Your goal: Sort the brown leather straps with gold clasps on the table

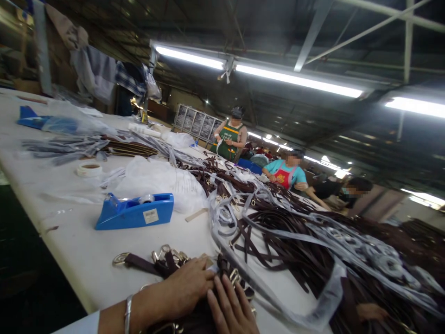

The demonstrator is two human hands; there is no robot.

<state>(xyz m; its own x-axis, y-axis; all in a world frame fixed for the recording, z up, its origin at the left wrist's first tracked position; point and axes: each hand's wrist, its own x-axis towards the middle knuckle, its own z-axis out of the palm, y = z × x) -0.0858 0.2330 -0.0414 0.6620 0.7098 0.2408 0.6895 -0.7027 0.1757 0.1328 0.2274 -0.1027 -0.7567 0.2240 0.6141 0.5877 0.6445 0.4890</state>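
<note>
At the near edge of the table, a bunch of dark brown straps (146,264) with metal clasps lies under my two hands. My left hand (189,285), with a silver bracelet at the wrist, is closed over the bunch, its fingers curled down on the straps. A small pale piece shows by its fingertips; what it is I cannot make out. My right hand (233,306) rests against the same straps from the right, fingers stretched out and touching the left hand. Metal clasps (234,277) stick out beside it.
A blue tape dispenser (135,213) stands ahead, with a tape roll (89,169) and plastic bags (160,183) beyond. Long brown straps (295,246) and plastic sleeves (225,218) cover the right side. Co-workers stand across the table (79,246); another person's hand (371,312) is lower right.
</note>
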